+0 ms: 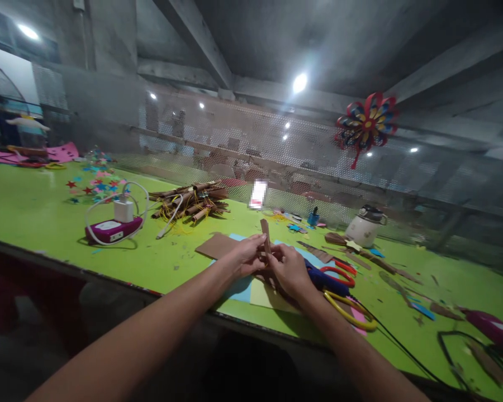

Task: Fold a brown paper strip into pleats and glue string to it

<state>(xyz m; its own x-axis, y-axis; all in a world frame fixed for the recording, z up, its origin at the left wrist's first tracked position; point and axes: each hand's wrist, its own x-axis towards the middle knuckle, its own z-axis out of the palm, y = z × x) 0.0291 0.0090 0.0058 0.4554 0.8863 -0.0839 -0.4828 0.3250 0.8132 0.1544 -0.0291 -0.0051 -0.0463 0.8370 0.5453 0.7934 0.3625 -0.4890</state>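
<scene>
Between the fingertips of my left hand [248,257] and my right hand [291,271] is a narrow brown strip [265,230], held upright; it looks like cardboard or stiff paper. Both hands are closed on it, fingers pinched together. Below them lie pale blue and yellow paper sheets [270,298] and a flat brown piece of cardboard [218,245]. Right beside my right hand is a dark blue tool [324,281], probably a glue gun, with a black cord. Red scissors handles [338,274] and yellow scissors handles [354,314] lie around it.
On the green table [151,262], a bundle of brown rolls [197,201] lies beyond my left hand. Left of it stand a purple power strip [116,228] with a white charger [124,210] and several paper stars [100,184]. A white jug [364,228] stands back right.
</scene>
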